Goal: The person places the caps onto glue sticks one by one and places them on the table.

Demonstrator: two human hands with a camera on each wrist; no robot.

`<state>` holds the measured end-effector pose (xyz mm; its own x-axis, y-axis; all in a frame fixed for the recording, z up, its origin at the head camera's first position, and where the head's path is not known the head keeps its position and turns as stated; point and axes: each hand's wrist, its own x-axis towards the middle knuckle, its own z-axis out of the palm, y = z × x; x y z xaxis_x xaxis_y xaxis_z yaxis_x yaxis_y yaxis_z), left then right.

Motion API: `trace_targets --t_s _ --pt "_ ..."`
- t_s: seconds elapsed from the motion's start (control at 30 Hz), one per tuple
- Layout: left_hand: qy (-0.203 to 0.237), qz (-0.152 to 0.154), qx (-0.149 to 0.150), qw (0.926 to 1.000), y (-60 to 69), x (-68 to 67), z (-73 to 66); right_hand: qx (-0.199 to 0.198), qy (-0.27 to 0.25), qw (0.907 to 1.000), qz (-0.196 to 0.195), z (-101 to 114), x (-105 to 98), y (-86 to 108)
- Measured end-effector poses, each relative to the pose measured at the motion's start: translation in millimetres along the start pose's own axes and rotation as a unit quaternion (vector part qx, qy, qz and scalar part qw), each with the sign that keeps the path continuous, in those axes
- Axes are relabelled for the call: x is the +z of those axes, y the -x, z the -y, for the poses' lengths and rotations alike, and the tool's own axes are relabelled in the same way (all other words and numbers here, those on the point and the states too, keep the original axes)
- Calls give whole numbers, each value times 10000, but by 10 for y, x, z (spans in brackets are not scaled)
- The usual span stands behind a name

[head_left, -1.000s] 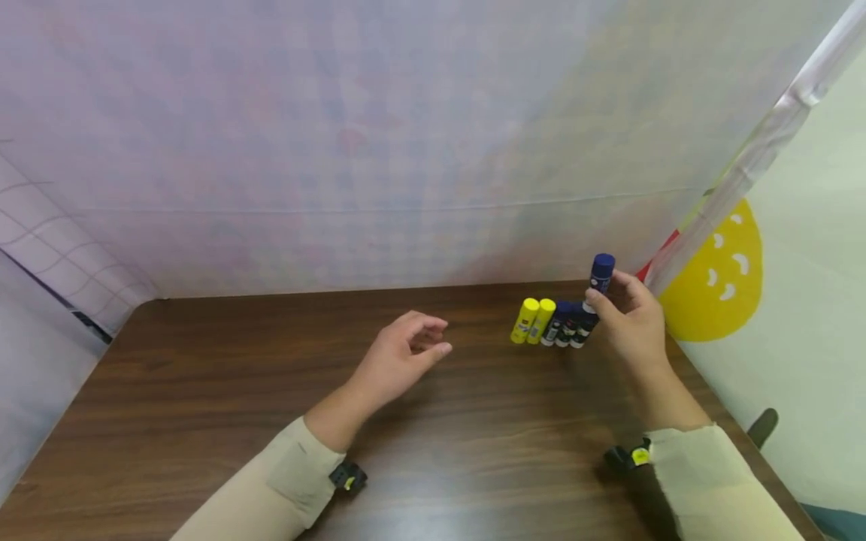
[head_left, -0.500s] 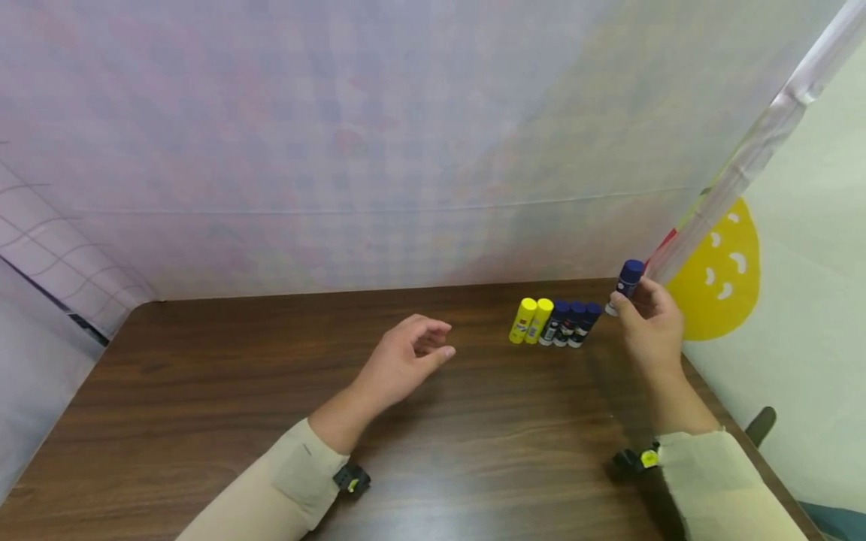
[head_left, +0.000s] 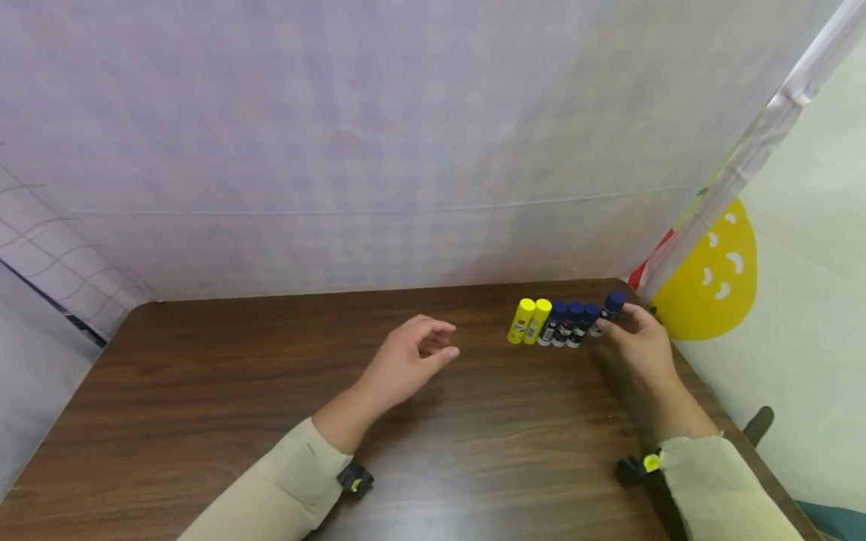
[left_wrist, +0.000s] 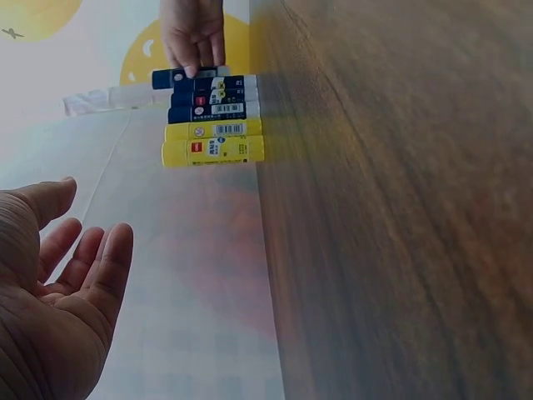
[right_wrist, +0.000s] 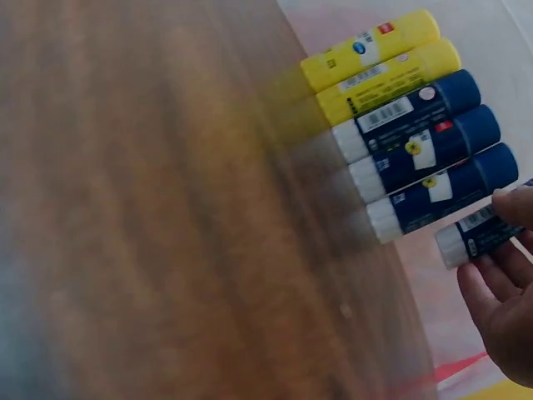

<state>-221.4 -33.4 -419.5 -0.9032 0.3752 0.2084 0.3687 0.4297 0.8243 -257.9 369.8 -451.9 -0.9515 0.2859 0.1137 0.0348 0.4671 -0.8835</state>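
My right hand [head_left: 643, 342] pinches a navy glue stick [head_left: 612, 304] by its body, thumb on the near side. In the right wrist view this held glue stick [right_wrist: 479, 233] has its white base just off the end of the row. Three navy glue sticks [right_wrist: 441, 187] stand upright side by side, and two yellow glue sticks [head_left: 530, 321] continue the row to the left. My left hand [head_left: 409, 361] hovers over the table left of the row, fingers loosely bent and holding nothing. The left wrist view shows the left palm [left_wrist: 58, 308] bare.
The brown wooden table [head_left: 237, 376] runs under both hands. A pale checked cloth [head_left: 338, 150] hangs behind its back edge. At the right, beyond the table edge, a white sheet bears a yellow printed shape [head_left: 717, 293].
My right hand first moved right with the navy glue stick, off the row, then lowered it and came back left beside the row's end. The left hand has barely shifted.
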Motion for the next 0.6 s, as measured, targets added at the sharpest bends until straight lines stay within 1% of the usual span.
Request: trace_targets --t_s 0.1,0.3,0.43,0.5,0.6 --pt "6 -17 29 10000 -7 9 -8 50 132 9998 165 -55 23 5" --pt "14 -31 70 10000 -5 15 -25 -109 -184 9995 227 -92 70 8" --pt "2 -29 59 10000 -4 19 -34 -90 -431 9984 346 -119 94 0" --pt "4 -23 61 10000 -3 23 -35 -62 -453 9983 375 -132 102 2" --pt "10 -12 70 10000 -2 30 -34 -24 -353 9985 418 -155 102 6"
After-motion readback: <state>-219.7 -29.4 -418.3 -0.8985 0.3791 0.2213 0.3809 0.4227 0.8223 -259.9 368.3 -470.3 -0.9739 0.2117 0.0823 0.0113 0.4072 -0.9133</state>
